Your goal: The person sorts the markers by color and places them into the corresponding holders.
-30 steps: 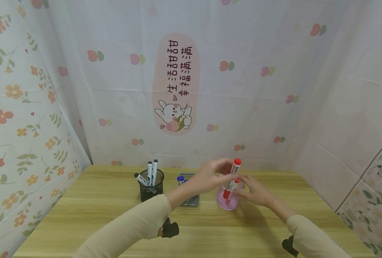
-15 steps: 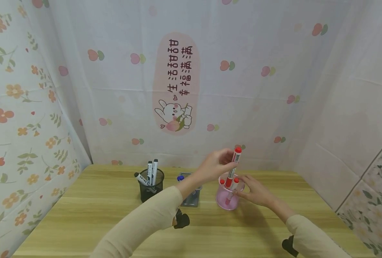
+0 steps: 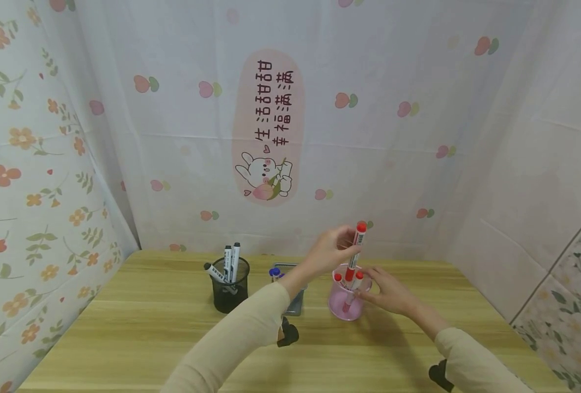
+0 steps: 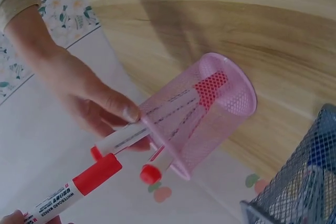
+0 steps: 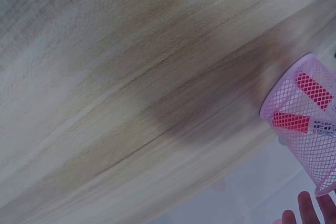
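My left hand pinches a red whiteboard marker over the mouth of a pink mesh pen cup. The marker is tilted, its plain red end at the rim in the head view. In the left wrist view, its printed white barrel shows between the fingertips at the lower left. My right hand grips the cup at its rim, thumb on the near side, fingers behind. Two more red markers lean inside the cup, one with its red end poking out. The right wrist view catches only fingertips below the cup.
Left of the pink cup stands a grey mesh holder with blue-capped markers, partly behind my left forearm. Farther left, a black mesh cup contains several black-capped markers. A patterned curtain hangs behind the wooden table.
My left hand has risen with the red marker, lifting its lower end from down inside the pink cup to about the rim. My left forearm has shifted right. The right hand stays on the cup.
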Demonstrator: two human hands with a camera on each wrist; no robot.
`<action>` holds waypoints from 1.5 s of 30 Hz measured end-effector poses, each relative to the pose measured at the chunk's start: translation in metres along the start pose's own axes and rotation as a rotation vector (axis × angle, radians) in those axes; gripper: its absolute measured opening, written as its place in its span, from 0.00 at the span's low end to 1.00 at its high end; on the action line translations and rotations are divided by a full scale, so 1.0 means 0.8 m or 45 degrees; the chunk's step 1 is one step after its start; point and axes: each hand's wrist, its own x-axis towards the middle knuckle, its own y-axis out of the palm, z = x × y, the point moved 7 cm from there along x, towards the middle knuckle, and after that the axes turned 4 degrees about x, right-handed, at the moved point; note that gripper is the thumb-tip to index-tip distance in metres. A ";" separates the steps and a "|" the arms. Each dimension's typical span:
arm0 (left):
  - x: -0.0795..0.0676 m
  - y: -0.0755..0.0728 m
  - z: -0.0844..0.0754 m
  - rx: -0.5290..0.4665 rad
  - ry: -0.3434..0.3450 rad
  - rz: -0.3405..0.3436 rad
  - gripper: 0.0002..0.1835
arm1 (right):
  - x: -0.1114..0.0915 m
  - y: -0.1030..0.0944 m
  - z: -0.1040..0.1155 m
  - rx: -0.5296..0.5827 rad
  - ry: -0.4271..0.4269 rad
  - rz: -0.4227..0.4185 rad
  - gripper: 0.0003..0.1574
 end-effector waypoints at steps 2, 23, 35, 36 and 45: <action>0.000 0.003 0.004 0.004 -0.017 0.002 0.13 | 0.000 0.000 0.000 0.004 0.005 0.001 0.37; -0.010 0.034 0.049 0.129 -0.068 0.061 0.13 | -0.002 -0.001 0.005 0.012 -0.004 0.013 0.37; -0.021 0.045 0.061 0.191 -0.109 0.109 0.11 | -0.002 -0.002 0.008 0.004 -0.014 0.006 0.37; -0.021 0.045 0.062 0.200 -0.108 0.110 0.11 | -0.002 -0.002 0.008 0.007 -0.016 0.005 0.37; -0.023 0.043 0.064 0.209 -0.112 0.094 0.14 | -0.001 -0.001 0.004 -0.022 -0.040 -0.013 0.36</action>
